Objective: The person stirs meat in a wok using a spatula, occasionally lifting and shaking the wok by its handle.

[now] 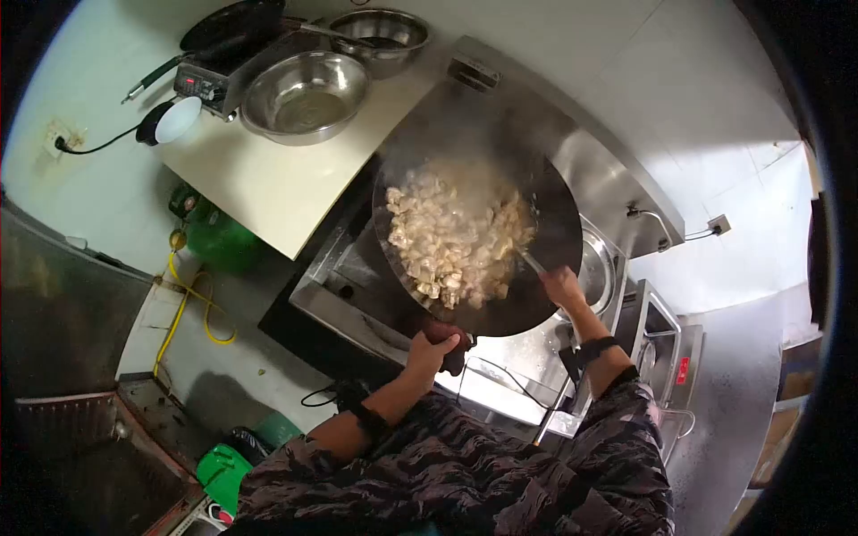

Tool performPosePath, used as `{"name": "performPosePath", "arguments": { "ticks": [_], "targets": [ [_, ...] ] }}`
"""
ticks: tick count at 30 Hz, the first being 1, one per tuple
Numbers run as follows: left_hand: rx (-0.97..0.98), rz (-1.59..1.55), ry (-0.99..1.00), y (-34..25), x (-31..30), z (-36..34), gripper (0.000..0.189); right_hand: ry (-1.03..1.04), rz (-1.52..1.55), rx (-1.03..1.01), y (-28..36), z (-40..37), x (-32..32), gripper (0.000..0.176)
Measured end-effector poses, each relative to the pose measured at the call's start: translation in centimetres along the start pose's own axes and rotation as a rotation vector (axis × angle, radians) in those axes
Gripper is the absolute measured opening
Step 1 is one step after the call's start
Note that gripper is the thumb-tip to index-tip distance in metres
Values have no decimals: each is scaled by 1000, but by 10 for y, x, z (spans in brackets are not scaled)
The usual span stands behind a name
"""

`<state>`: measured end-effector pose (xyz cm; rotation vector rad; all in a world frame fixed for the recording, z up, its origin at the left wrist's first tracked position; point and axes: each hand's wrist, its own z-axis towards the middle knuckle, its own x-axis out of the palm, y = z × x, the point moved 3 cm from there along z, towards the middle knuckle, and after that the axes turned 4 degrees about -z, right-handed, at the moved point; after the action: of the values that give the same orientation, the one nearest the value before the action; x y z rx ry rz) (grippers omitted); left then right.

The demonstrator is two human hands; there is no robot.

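Observation:
A large dark wok (pixel 559 214) sits on the stove, full of pale browned chunks of food (pixel 456 234) that look like meat, with steam rising over them. My left hand (pixel 429 359) is closed at the wok's near edge, gripping a dark reddish cloth (pixel 444 334) wrapped where the handle would be; the handle itself is hidden. At the right side of the wok, my right hand (pixel 561 288) is wrapped round the handle of a metal spatula (pixel 531 260). The spatula's head is buried among the chunks.
Left of the stove, a cream counter (pixel 281 192) carries a wide steel basin (pixel 306 96), another steel bowl (pixel 380 40), a white bowl (pixel 178 120) and a black pan (pixel 234 25). Below stands a green gas cylinder (pixel 219 237) with a yellow hose (pixel 170 313). A round steel basin (pixel 601 268) lies right of the wok.

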<state>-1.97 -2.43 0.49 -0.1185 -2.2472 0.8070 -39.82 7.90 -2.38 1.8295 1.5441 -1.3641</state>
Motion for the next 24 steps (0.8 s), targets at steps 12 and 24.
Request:
{"name": "performPosePath", "arguments": {
  "ticks": [12,24],
  "targets": [
    [-35,-71,129,18,-15,22,16,-364,28,307,58,-86,-128,33],
    [-49,0,60,7,-7,12,20,340,270,483,-37,-216,-220,47]
  ]
}}
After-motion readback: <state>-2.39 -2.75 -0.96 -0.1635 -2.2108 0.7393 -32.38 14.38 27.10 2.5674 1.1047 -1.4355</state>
